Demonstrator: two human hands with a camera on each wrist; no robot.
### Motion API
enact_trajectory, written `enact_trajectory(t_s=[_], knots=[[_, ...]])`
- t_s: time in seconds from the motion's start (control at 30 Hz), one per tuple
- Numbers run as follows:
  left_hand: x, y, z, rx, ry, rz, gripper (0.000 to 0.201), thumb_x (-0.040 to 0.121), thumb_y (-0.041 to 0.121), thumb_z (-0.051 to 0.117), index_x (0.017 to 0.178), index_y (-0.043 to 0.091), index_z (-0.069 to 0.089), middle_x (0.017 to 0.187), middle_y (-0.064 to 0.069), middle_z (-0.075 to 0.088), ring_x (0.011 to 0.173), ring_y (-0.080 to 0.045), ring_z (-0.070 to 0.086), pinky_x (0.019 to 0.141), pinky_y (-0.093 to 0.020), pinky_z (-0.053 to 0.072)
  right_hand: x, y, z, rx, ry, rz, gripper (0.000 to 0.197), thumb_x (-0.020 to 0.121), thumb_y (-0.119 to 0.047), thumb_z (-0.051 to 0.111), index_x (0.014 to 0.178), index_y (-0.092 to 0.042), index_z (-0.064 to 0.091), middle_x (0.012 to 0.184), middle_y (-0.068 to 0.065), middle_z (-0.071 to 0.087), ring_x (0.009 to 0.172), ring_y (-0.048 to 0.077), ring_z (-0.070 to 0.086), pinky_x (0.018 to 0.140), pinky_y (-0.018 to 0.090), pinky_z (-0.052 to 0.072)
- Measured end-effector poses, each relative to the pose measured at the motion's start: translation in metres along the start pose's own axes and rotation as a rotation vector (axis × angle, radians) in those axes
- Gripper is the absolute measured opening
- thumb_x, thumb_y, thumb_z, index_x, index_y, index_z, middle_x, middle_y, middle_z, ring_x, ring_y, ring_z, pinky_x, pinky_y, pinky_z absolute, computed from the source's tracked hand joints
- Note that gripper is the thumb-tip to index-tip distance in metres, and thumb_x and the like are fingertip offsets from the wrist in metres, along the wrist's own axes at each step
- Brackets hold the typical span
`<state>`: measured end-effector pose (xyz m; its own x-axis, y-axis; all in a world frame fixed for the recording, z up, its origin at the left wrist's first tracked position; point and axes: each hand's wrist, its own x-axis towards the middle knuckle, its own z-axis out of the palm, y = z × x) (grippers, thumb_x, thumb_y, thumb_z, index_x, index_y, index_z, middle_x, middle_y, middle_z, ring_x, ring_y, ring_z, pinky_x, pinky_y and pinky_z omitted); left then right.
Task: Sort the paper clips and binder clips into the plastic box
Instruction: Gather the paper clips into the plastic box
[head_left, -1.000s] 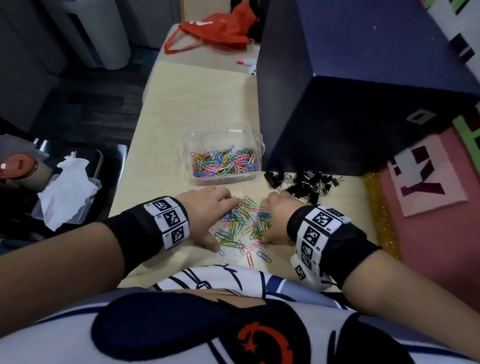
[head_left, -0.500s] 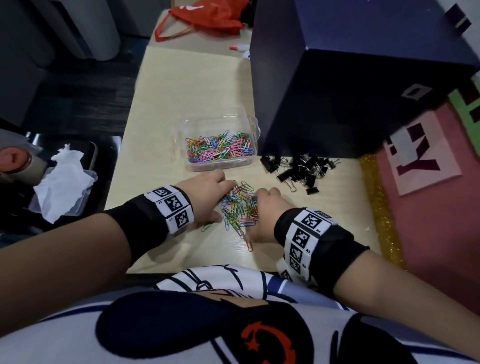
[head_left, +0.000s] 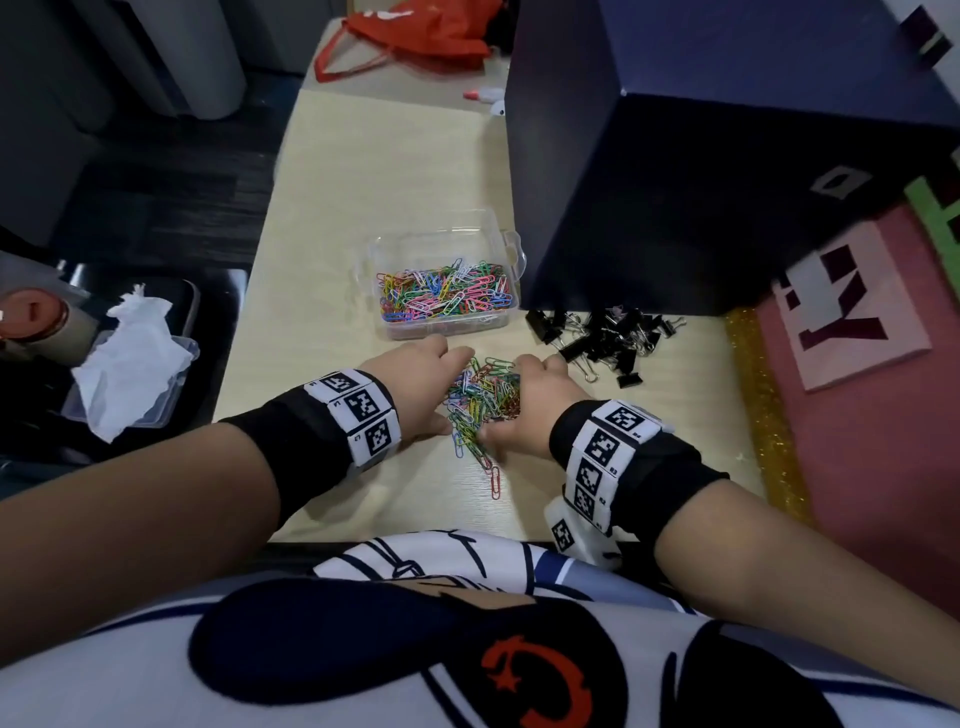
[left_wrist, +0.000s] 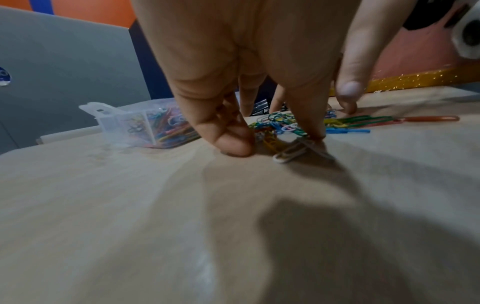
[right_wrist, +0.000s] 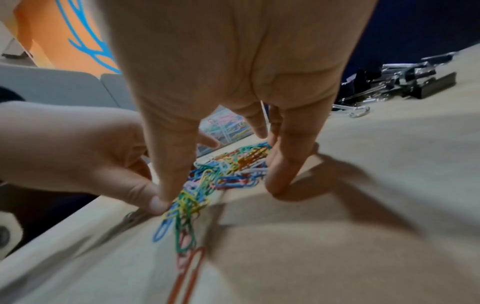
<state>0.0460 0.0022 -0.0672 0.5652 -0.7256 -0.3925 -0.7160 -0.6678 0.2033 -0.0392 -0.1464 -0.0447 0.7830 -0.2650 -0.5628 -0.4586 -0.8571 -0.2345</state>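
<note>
A pile of coloured paper clips (head_left: 483, 400) lies on the pale wooden table (head_left: 374, 171), squeezed between my two hands. My left hand (head_left: 415, 384) stands on its left side with the fingertips down on the table, as the left wrist view shows around the paper clips (left_wrist: 283, 127). On the pile's right side my right hand (head_left: 530, 410) mirrors it, pushing the clips (right_wrist: 228, 168). A red clip (head_left: 495, 480) trails out toward me. Behind the pile, the clear plastic box (head_left: 447, 228) holds many paper clips. Black binder clips (head_left: 608, 338) lie heaped to the right.
A big dark blue box (head_left: 701, 182) stands on the table right behind the binder clips and beside the plastic box. A red bag (head_left: 415, 31) lies at the far end. The table's left edge drops to a black tray with tissue (head_left: 130, 364).
Both hands have slid toward each other, and the loose spread of paper clips has been pushed into a narrow, tighter pile between them.
</note>
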Motion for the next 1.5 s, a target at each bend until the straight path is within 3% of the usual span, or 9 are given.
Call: enact_trajectory(t_s=[0.1, 0.27, 0.4, 0.73, 0.97, 1.13, 1.27, 1.37, 1.5], knots=[[0.002, 0.003, -0.003, -0.017, -0.033, -0.017, 0.066, 0.075, 0.035, 0.075, 0.128, 0.012, 0.044, 0.114, -0.013, 0.047, 0.101, -0.034, 0.057, 0.087, -0.040, 0.050, -0.001, -0.005, 0.006, -0.031, -0.016, -0.059, 0.098, 0.060, -0.050, 0.083, 0.136, -0.018, 0.031, 0.126, 0.008, 0.028, 0.111, 0.030, 0.051, 0.098, 0.040, 0.046], [0.004, 0.007, -0.007, 0.018, -0.019, -0.037, 0.033, 0.085, 0.025, 0.062, 0.112, 0.009, 0.052, 0.104, -0.014, 0.056, 0.099, -0.034, 0.058, 0.080, -0.038, 0.047, 0.005, -0.012, 0.008, 0.008, 0.030, -0.121, 0.051, 0.081, -0.027, 0.068, 0.124, -0.017, 0.043, 0.120, 0.009, 0.034, 0.105, 0.032, 0.054, 0.094, 0.040, 0.047], [0.005, 0.004, -0.007, 0.049, -0.011, -0.057, 0.021, 0.090, 0.021, 0.052, 0.108, 0.010, 0.055, 0.103, -0.014, 0.061, 0.096, -0.034, 0.060, 0.079, -0.039, 0.049, 0.013, -0.009, 0.003, 0.030, 0.049, -0.154, 0.034, 0.087, -0.014, 0.055, 0.120, -0.018, 0.051, 0.117, 0.009, 0.040, 0.098, 0.031, 0.056, 0.090, 0.036, 0.048], [0.004, -0.012, -0.032, -0.024, 0.062, -0.069, 0.022, 0.092, 0.027, 0.054, 0.107, 0.013, 0.060, 0.106, -0.008, 0.065, 0.100, -0.028, 0.059, 0.082, -0.035, 0.046, 0.025, -0.013, -0.032, -0.043, 0.039, -0.151, 0.034, 0.088, -0.026, 0.063, 0.122, -0.021, 0.059, 0.122, 0.008, 0.053, 0.111, 0.025, 0.053, 0.088, 0.026, 0.041], [0.005, -0.032, -0.064, -0.112, 0.224, -0.097, 0.025, 0.088, 0.030, 0.060, 0.109, 0.017, 0.063, 0.106, -0.009, 0.066, 0.099, -0.030, 0.060, 0.083, -0.035, 0.046, 0.031, -0.034, -0.067, 0.071, 0.150, -0.200, 0.024, 0.085, -0.026, 0.068, 0.108, -0.020, 0.063, 0.109, 0.005, 0.063, 0.101, 0.023, 0.058, 0.076, 0.022, 0.039], [0.015, -0.042, -0.078, -0.155, 0.305, -0.175, 0.030, 0.088, 0.023, 0.060, 0.117, 0.016, 0.061, 0.109, -0.010, 0.066, 0.102, -0.029, 0.060, 0.086, -0.034, 0.045, 0.046, -0.049, -0.081, 0.129, 0.245, -0.229, 0.032, 0.087, -0.028, 0.065, 0.119, -0.023, 0.060, 0.119, 0.004, 0.060, 0.107, 0.022, 0.057, 0.087, 0.025, 0.043], [0.019, -0.049, -0.071, -0.175, 0.260, -0.217, 0.042, 0.088, 0.015, 0.055, 0.130, 0.017, 0.053, 0.124, -0.010, 0.057, 0.112, -0.029, 0.056, 0.094, -0.036, 0.044, 0.055, -0.047, -0.080, 0.093, 0.239, -0.198, 0.041, 0.092, -0.028, 0.059, 0.132, -0.023, 0.051, 0.127, 0.007, 0.054, 0.112, 0.024, 0.056, 0.093, 0.029, 0.044], [0.014, -0.045, -0.064, -0.115, 0.275, -0.134, 0.043, 0.087, 0.015, 0.052, 0.130, 0.019, 0.053, 0.130, -0.006, 0.052, 0.114, -0.030, 0.053, 0.095, -0.040, 0.046, 0.057, -0.042, -0.074, 0.038, 0.262, -0.221, 0.030, 0.095, -0.016, 0.048, 0.123, -0.023, 0.056, 0.128, 0.007, 0.050, 0.111, 0.025, 0.054, 0.092, 0.030, 0.043], [0.011, -0.034, -0.056, 0.062, 0.225, -0.050, 0.041, 0.090, 0.027, 0.047, 0.132, 0.025, 0.050, 0.139, 0.005, 0.045, 0.123, -0.024, 0.047, 0.095, -0.041, 0.040, 0.057, -0.038, -0.058, -0.078, 0.128, -0.313, 0.045, 0.092, -0.005, 0.044, 0.132, -0.025, 0.051, 0.137, 0.001, 0.042, 0.117, 0.025, 0.052, 0.098, 0.031, 0.044]])
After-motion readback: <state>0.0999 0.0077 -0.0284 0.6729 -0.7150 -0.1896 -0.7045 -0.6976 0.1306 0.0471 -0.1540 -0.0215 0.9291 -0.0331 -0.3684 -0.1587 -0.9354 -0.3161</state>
